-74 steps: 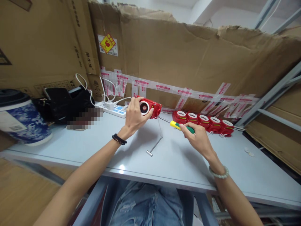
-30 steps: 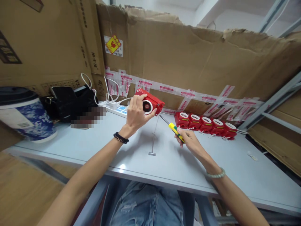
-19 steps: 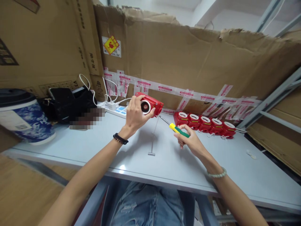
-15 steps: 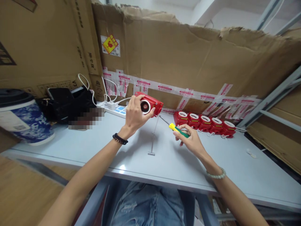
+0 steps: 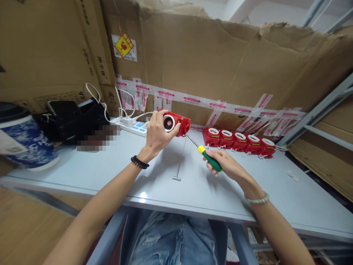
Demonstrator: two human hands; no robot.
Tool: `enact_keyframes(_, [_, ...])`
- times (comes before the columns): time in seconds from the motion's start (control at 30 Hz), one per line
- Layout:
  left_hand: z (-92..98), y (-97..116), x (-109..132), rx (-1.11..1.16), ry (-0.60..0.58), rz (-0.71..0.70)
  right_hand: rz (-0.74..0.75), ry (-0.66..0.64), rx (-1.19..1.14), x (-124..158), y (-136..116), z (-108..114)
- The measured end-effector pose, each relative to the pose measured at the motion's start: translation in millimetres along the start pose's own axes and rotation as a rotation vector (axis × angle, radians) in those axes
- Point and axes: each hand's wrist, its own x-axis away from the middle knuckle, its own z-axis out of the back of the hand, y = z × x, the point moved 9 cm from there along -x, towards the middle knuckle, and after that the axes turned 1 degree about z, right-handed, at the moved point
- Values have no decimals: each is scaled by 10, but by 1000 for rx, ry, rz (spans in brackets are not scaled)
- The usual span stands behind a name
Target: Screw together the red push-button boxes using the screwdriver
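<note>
Left hand [image 5: 159,133] grips the red box [image 5: 183,125] above the tabletop [image 5: 149,184], apparently to steady it; right hand [image 5: 226,161] holds the screwdriver [image 5: 212,160] slanted upward, presumably to reach the red box from below; contact unclear.

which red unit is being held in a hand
The red unit in the left hand; the other five stand in a row on the table.

The left hand [image 5: 158,134] has a black coiled wristband [image 5: 139,162], the right hand [image 5: 226,162] a pale green beaded bracelet [image 5: 258,200]. Faded blue jeans [image 5: 172,239] show a frayed patch [image 5: 151,240].
</note>
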Motion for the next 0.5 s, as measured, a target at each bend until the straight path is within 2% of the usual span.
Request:
enact_keyframes(0.17, [-22, -126, -12, 59, 3, 96, -34, -101, -108, 24, 19, -111])
enact_keyframes(0.33, [-9, -265, -34, 111, 28, 175, -12, -148, -44, 67, -16, -116])
enact_keyframes(0.4, [-17, -289, -42, 112, 16, 185, 2, -133, 48, 83, -32, -30])
enact_keyframes(0.5, [-55, -262, -47, 98, -41, 168, 60, -49, 336, 97, -72, 202])
